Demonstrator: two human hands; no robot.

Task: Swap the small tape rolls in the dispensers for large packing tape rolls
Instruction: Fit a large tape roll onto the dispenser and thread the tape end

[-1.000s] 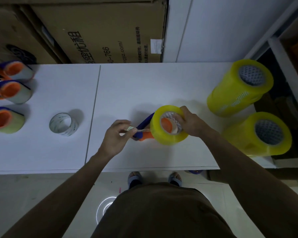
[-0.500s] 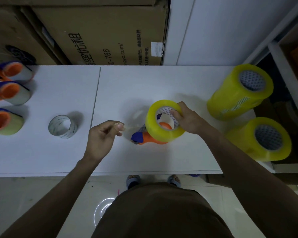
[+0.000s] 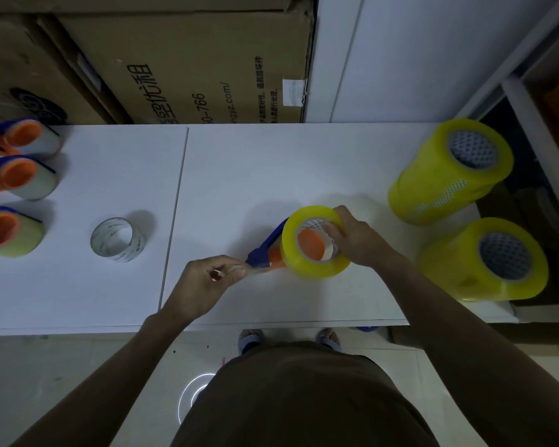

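Note:
A large yellow tape roll [image 3: 304, 262] sits around the orange hub of a blue-and-orange dispenser [image 3: 265, 251] near the table's middle. My right hand [image 3: 355, 240] grips the roll's rim, fingers reaching into its core. My left hand [image 3: 204, 285] pinches the clear tape end [image 3: 249, 271] pulled out past the dispenser's blue guard. A small clear tape roll [image 3: 117, 240] stands loose on the table to the left. Three more dispensers [image 3: 10, 177] with small rolls lie at the left edge.
Two stacks of large yellow rolls stand at the right, the far stack [image 3: 449, 171] and the near stack [image 3: 484, 262]. Cardboard boxes [image 3: 181, 59] line the back. The white table [image 3: 271, 162] has a seam left of centre. Its front edge runs by my body.
My left hand first pulled the tape end out to the left, then came back toward the dispenser. The roll and dispenser shifted slightly under my right hand.

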